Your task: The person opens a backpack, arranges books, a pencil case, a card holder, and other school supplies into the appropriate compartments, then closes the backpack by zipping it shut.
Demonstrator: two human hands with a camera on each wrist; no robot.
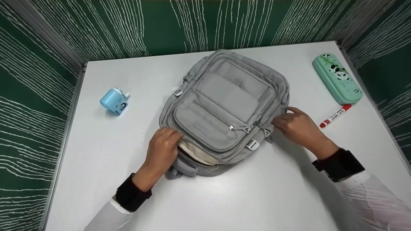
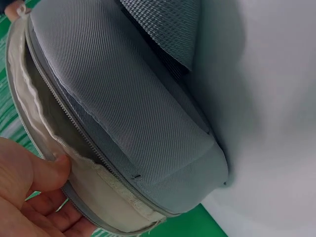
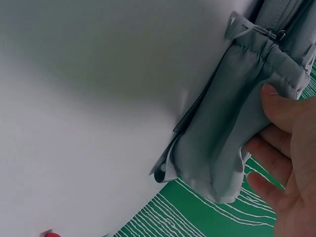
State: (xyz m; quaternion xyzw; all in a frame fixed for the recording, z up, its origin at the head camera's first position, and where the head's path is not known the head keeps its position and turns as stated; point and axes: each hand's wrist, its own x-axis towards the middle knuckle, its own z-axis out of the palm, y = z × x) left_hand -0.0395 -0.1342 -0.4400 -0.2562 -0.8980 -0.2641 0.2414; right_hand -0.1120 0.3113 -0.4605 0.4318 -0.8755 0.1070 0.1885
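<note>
A grey backpack [image 1: 224, 106] lies front side up on the white table, its zipped top turned toward me and partly unzipped. My left hand [image 1: 162, 147] pinches the rim of that opening. In the left wrist view the thumb lies on the beige lining [image 2: 94, 185], with the fingers beneath the zip edge. At the bag's right side, my right hand [image 1: 295, 128] holds the side pocket [image 3: 217, 128]. The right wrist view shows its thumb on the pocket's cloth and the fingers at the far edge. The inside of the bag is mostly hidden.
A blue pencil sharpener [image 1: 115, 101] with a crank stands to the left of the bag. On the right lie a green panda pencil case [image 1: 337, 78] and a red-capped marker [image 1: 336, 115]. Green, white-streaked panels [image 1: 208, 25] border the table [image 1: 257, 205].
</note>
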